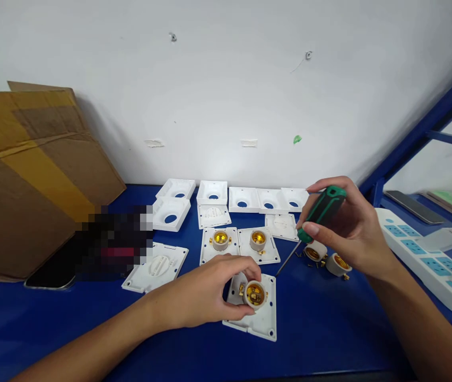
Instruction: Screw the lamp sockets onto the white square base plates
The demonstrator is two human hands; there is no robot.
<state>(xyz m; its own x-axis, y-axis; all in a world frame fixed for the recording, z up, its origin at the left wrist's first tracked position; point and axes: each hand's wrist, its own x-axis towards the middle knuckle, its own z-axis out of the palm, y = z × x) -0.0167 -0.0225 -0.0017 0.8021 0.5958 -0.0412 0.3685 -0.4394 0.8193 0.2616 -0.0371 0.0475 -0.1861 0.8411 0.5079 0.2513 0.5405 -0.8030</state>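
My left hand (214, 292) grips a white lamp socket (255, 295) with a brass-coloured inside, thumb and fingers around its rim. The socket stands on a square white base plate (266, 323) near the table's front. In my right hand (345, 228) is a screwdriver (323, 209) with a green and black handle. Its thin shaft points down and left, the tip close to the plate's upper right corner. Behind, two more base plates carry sockets, one socket (220, 240) on the left and another socket (258, 240) on the right. Two loose sockets (337, 265) lie below my right hand.
White square covers (170, 214) with round holes line the wall side. A bare base plate (156, 268) lies left. Small screws (300, 253) are scattered by the loose sockets. A cardboard box (31, 175) stands far left, a power strip (420, 260) on the right.
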